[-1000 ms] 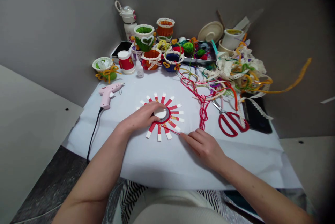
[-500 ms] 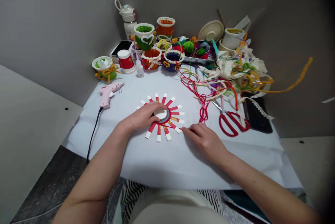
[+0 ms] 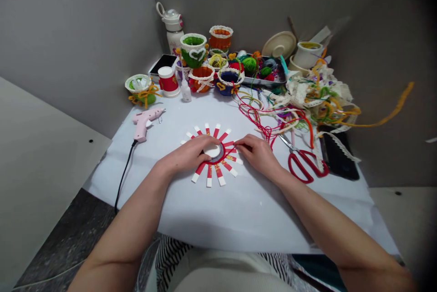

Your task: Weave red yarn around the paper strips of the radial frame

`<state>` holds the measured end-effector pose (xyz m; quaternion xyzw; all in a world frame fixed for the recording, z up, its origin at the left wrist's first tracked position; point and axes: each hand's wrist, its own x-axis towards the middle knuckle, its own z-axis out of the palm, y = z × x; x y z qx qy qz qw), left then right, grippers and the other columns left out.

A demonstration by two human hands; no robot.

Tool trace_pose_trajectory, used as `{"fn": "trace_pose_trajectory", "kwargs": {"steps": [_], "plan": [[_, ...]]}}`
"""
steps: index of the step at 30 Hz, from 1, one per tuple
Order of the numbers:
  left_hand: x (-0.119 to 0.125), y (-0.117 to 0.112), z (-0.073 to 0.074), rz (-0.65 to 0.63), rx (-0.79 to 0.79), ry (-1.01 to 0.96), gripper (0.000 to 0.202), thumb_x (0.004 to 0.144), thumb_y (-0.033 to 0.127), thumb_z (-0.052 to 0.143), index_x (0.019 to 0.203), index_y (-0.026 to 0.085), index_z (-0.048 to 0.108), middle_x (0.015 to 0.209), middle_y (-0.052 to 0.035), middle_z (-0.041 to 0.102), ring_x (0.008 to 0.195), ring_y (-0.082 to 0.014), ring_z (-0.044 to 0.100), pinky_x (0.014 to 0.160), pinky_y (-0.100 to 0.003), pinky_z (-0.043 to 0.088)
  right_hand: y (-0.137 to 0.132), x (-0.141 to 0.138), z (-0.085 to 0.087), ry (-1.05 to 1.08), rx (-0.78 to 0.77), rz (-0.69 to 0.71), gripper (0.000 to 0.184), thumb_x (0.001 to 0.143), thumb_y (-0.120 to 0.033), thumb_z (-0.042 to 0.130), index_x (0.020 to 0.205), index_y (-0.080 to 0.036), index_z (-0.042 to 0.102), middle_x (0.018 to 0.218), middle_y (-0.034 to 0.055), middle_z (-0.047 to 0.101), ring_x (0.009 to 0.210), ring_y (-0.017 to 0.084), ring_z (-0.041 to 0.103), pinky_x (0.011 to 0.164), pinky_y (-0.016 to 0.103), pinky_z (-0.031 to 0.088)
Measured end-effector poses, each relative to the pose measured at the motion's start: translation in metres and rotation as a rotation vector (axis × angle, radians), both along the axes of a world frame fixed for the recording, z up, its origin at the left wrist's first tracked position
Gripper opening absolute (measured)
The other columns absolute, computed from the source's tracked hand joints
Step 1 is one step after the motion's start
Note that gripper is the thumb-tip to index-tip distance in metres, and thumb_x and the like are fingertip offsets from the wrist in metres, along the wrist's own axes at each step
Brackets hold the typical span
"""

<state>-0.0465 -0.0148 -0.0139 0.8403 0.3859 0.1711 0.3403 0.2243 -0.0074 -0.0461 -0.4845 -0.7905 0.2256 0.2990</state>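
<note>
Red-and-white cut paper cup, strips splayed flat (image 3: 213, 155): left hand (image 3: 189, 155) presses its white base; right hand (image 3: 257, 153) pinches red yarn (image 3: 264, 130) touching the right-side strips.

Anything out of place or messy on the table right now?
Yes: a tangle of lace and coloured cords sprawls over the right side, one orange strand trailing past the table edge, and red cord lies across the scissors.

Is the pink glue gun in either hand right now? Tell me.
No, the pink glue gun lies on the white cloth, apart from both hands.
</note>
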Motion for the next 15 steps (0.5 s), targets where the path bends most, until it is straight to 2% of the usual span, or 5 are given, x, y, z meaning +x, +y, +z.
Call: {"fn": "trace_pose_trajectory", "kwargs": {"steps": [4,6,9,15], "plan": [[0.007,-0.005,0.003,0.03,0.051,-0.011,0.047,0.089,0.029,0.072,0.132,0.023,0.055,0.15,-0.0131,0.05,0.142,-0.0308,0.045,0.117,-0.05,0.041,-0.003,0.0,-0.003,0.005,0.024,0.004,0.016,0.095,-0.019,0.06,0.095,-0.019,0.077,0.088,0.0068,0.071,0.079,0.02,0.066,0.07,0.033,0.05],[0.012,-0.006,0.004,0.095,0.077,0.017,0.048,0.087,0.033,0.076,0.129,0.022,0.056,0.143,-0.0139,0.053,0.138,-0.0331,0.046,0.115,-0.053,0.042,-0.003,0.0,-0.004,0.009,0.031,0.002,0.016,0.095,-0.019,0.061,0.096,-0.019,0.077,0.088,0.0067,0.07,0.08,0.02,0.066,0.071,0.033,0.051],[0.015,-0.007,0.006,0.125,0.098,0.058,0.042,0.089,0.028,0.073,0.127,0.023,0.057,0.129,-0.0106,0.061,0.127,-0.0318,0.053,0.111,-0.053,0.045,-0.006,0.002,-0.002,0.036,0.035,0.021,0.016,0.096,-0.022,0.061,0.098,-0.02,0.077,0.089,0.0067,0.069,0.081,0.02,0.065,0.072,0.033,0.052],[0.007,-0.003,0.005,0.023,0.087,0.019,0.049,0.089,0.007,0.061,0.133,0.027,0.054,0.137,-0.0073,0.062,0.13,-0.0268,0.056,0.111,-0.047,0.047,-0.036,0.01,0.005,0.091,0.106,0.146,0.02,0.101,-0.02,0.056,0.107,-0.022,0.075,0.095,0.0071,0.065,0.085,0.019,0.065,0.073,0.032,0.054]]}}
